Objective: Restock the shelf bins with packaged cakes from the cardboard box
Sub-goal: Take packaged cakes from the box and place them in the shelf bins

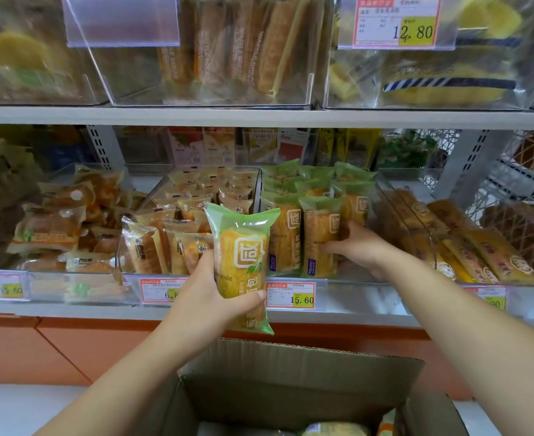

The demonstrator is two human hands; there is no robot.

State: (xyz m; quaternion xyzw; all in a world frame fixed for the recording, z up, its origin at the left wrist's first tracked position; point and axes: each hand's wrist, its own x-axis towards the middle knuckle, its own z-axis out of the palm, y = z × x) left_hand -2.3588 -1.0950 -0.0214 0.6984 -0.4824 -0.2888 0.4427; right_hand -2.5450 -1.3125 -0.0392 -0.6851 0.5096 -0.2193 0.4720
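At the shelf [70, 309], just before the price tag [290, 295] marked 15.60, the left hand [210, 287] holds one green-wrapped cake [243, 253] upright. The pack stands in front of the palm. One digit curls across its lower front from the left, its tip near the right edge, and another lies up along the pack's left edge. The top seal rises clear above the hand and the bottom seal hangs below it. The cake is outside the bin [382, 196], touching none of the stock.

Inside that bin, green packs [284, 234] stand upright in rows. The right hand [356, 243] reaches in from the right. Its fingers [327, 247] point left against the lower right edge of the front pack [320, 237], and the thumb sits higher, beside the next pack back. Whether this hand grips a pack or only presses on it cannot be told.

Below both forearms the cardboard box [290, 372] stands open, flaps up, with a wrapped yellow cake [334, 429] showing at its bottom.

Left of the green bin is a bin of tan packs [165, 240]; to the right lie long orange packs [479, 253].
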